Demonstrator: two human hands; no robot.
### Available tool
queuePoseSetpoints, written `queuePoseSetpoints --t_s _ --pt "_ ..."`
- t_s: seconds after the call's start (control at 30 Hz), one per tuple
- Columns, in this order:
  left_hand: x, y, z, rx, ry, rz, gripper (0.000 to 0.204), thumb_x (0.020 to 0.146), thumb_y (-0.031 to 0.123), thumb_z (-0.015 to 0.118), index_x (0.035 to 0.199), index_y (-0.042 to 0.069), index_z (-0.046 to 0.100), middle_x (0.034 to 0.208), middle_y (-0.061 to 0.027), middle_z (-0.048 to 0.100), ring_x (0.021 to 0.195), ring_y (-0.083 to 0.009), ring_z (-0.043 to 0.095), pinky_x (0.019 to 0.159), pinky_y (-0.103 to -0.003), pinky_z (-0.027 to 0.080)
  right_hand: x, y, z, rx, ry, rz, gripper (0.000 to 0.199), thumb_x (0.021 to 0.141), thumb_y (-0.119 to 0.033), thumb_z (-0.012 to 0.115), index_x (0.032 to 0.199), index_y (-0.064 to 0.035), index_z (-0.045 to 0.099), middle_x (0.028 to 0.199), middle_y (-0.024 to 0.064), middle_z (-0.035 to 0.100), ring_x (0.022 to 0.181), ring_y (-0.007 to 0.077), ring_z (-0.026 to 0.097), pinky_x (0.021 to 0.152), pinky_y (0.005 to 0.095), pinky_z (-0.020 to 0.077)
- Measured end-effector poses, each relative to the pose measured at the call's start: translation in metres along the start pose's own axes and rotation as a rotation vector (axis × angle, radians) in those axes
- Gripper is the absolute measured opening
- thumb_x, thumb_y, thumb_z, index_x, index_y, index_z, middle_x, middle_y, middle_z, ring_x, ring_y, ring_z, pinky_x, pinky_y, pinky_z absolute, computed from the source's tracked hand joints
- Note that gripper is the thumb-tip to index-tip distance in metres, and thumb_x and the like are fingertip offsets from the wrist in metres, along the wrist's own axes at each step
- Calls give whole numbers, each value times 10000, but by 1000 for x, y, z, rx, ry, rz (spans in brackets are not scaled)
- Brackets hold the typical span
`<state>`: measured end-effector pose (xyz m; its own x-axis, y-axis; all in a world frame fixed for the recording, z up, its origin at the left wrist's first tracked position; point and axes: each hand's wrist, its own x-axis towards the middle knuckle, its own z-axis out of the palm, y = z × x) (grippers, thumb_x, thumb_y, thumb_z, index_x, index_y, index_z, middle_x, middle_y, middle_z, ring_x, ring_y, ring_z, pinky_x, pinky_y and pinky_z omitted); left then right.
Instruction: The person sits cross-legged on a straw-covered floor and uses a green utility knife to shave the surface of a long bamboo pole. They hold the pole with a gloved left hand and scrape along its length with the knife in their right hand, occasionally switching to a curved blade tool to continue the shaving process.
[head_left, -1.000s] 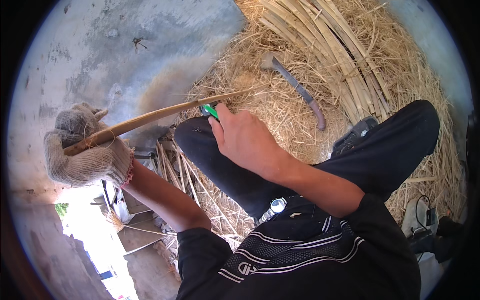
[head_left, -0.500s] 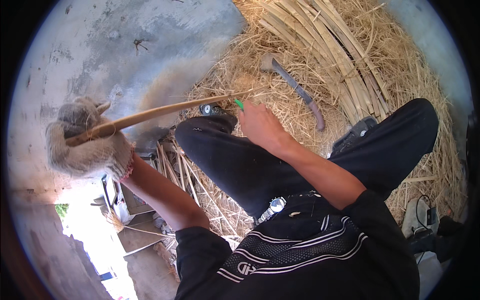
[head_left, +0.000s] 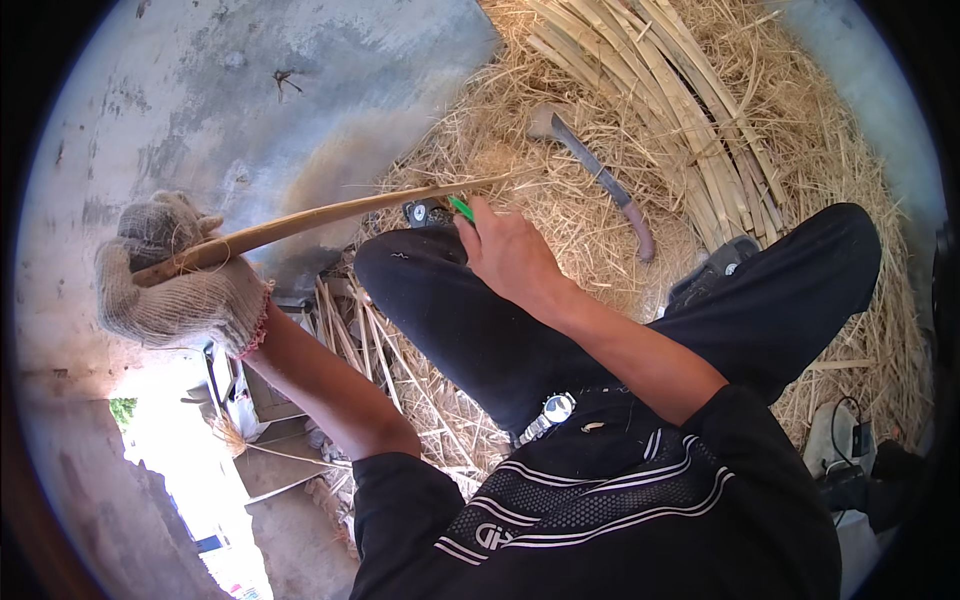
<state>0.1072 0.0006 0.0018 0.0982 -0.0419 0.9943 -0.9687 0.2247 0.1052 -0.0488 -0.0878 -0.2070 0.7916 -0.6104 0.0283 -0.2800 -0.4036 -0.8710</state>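
My left hand [head_left: 185, 280], in a knitted grey work glove, is closed round the thick end of a long bamboo strip [head_left: 320, 216]. The strip slants up to the right and tapers to a thin tip above the straw. My right hand [head_left: 520, 255] is bare and closed on a small green-handled tool [head_left: 462, 208]. Only the green end sticks out past the fingers, just below the strip's thin part; the rest is hidden in the fist, so its exact kind is unclear.
A large curved blade with a brown handle [head_left: 600, 180] lies on the straw [head_left: 800, 130] ahead. Several split bamboo strips [head_left: 690, 120] are heaped at the far right. Sticks [head_left: 385, 350] lie left of my crossed legs. A wristwatch [head_left: 556, 409] rests at my lap. A wall [head_left: 250, 130] stands left.
My right hand has moved slightly left with the green-handled tool, whose visible end now tilts more to the left. The left hand and bamboo strip have barely shifted.
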Motion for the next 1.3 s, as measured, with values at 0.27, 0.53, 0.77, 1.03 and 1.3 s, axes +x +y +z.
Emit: queuePoseSetpoints --t_s 0.27,0.53,0.77,1.03,1.3 --pt "4 2 -11 -79 -16 -199 284 948 216 451 735 28 449 496 -32 428 381 -101 447 314 -235 395 29 24 16 -13 168 -22 264 975 -238 506 984 24 543 705 295 620 666 490 629 613 547 526" --pt "-3 -7 -18 -105 95 -249 300 947 297 455 1011 6 484 697 -119 555 455 -145 541 322 -223 458 25 44 20 -122 -13 170 294 1010 -274 434 1034 6 520 857 279 660 855 440 673 778 523 547" --pt "9 -22 -24 -87 14 -246 341 954 320 433 1016 -14 468 779 -132 569 452 -158 558 375 -221 554 46 103 55 -121 201 173 318 1002 -283 448 1001 22 537 792 306 641 703 483 645 619 514 543" --pt "3 -9 0 120 147 -295 348 956 265 413 1088 -56 444 883 -165 570 485 -182 598 398 -236 577 49 133 53 -190 189 145 352 1007 -327 452 1010 20 515 830 337 631 764 507 637 667 567 515" --pt "7 -7 -10 184 266 -486 412 893 283 412 1099 -69 469 984 -177 586 647 -219 657 495 -290 606 52 110 59 -54 96 192 340 1022 -337 402 1080 -16 496 795 303 638 751 495 645 654 565 523"
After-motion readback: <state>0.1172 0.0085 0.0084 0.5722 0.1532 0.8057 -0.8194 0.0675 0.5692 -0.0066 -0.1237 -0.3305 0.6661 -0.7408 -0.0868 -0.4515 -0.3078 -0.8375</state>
